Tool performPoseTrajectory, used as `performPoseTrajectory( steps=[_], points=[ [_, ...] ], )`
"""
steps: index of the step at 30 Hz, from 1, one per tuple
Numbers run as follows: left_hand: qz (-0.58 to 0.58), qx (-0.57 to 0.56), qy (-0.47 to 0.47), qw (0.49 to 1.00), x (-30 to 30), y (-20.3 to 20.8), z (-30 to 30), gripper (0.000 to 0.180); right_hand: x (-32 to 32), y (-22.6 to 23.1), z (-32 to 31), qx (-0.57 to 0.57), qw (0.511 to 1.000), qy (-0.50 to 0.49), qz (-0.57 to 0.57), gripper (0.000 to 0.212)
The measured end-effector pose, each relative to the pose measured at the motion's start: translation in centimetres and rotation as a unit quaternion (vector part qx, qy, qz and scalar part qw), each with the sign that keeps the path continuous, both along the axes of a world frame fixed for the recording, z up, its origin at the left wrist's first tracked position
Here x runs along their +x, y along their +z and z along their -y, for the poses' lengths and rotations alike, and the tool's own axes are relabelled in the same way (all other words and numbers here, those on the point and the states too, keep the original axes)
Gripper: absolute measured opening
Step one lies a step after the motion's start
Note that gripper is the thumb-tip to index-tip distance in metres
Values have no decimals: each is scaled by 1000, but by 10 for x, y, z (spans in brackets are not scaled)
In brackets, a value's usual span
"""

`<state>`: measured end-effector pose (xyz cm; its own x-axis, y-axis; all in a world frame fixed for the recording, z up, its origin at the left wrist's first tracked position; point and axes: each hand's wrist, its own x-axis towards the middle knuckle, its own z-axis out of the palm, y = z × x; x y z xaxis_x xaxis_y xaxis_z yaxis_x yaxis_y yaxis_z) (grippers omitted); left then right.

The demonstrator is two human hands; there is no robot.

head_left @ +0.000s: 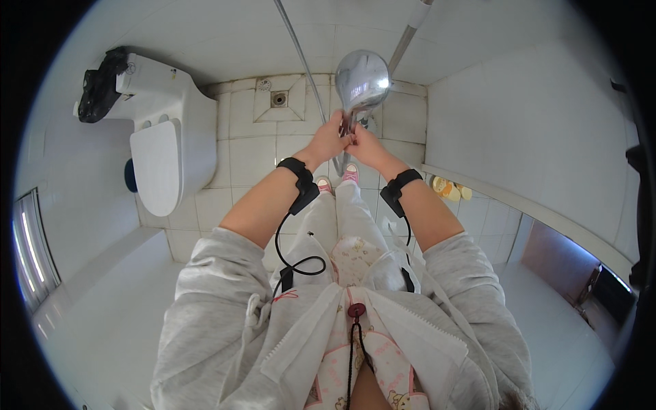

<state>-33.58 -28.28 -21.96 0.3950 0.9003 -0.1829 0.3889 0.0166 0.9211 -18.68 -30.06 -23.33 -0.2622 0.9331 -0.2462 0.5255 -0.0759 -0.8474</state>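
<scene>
A chrome shower head point(363, 78) with a broad round back is held up in front of me, its handle pointing toward me. My left hand point(328, 142) is closed round the handle from the left, the thumb reaching up along it. From the other side my right hand point(368, 146) grips the same handle, its fingers meeting those of the left. Both hands partly cover the handle. A grey shower hose point(305, 65) comes down from the upper edge and passes behind my left hand.
A white toilet point(156, 169) with its lid down stands at the left, a black plastic bag point(102, 87) on its tank. A square floor drain point(279, 100) lies ahead. Yellow slippers point(447, 189) sit by the right ledge. A metal pole point(404, 42) slants behind the shower head.
</scene>
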Motion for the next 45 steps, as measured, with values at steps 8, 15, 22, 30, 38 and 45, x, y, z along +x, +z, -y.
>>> performPoseTrajectory(
  steps=[8,15,22,30,38,45],
  points=[
    [46,-8,-35,998,22,4,1,37,0,12,13,106,982,-131,85,36],
    [14,-28,-60,998,62,1,2,42,33,2,14,139,957,-230,110,25],
    [-42,75,-76,993,55,-7,-10,42,66,-13,9,102,955,-242,139,26],
    [-44,23,153,987,-31,6,-85,42,99,-51,4,50,970,-187,150,24],
    [134,39,321,937,-118,109,-138,55,119,-46,-4,82,977,-115,158,23],
    [322,99,348,875,-130,170,-176,59,126,-52,-6,77,973,-113,186,20]
  ],
)
